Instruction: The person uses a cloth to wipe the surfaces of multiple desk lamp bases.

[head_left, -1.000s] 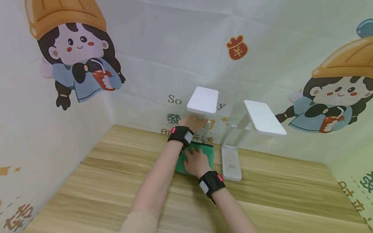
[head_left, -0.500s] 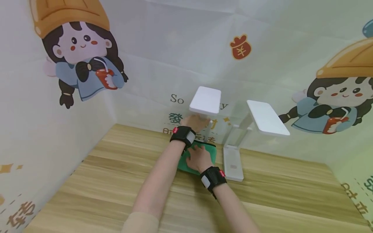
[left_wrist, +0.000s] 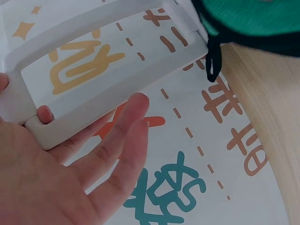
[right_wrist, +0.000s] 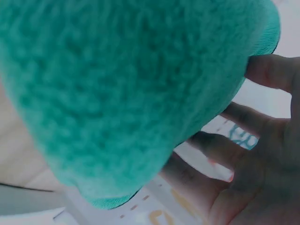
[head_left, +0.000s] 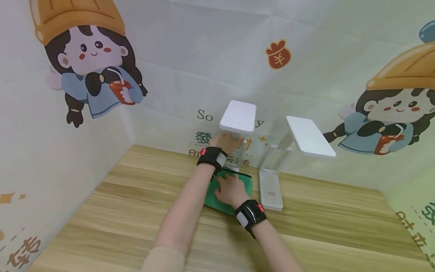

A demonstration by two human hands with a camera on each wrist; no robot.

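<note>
In the head view my left hand (head_left: 227,142) reaches behind the flat white head (head_left: 238,116) of the left desk lamp. The left wrist view shows that hand (left_wrist: 89,173) gripping the hinged end of the lamp's white frame arm (left_wrist: 110,89), a fingertip poking through its opening. A green cloth (head_left: 245,185) with dark edging and a small loop lies at the lamp's foot, covering most of its base. My right hand (head_left: 232,190) rests on top of it with spread fingers. In the right wrist view the fuzzy green cloth (right_wrist: 117,93) hides those fingertips (right_wrist: 262,70).
A second white desk lamp (head_left: 270,189) stands just right of the cloth, its head (head_left: 310,136) tilted out over the wooden table (head_left: 136,211). A printed backdrop (head_left: 204,68) rises close behind both lamps. Black bands (head_left: 250,214) are strapped round both wrists.
The right hand and the green cloth have slid slightly toward the front, uncovering a bit of the lamp's foot at the back. The left hand stays on the lamp arm.
</note>
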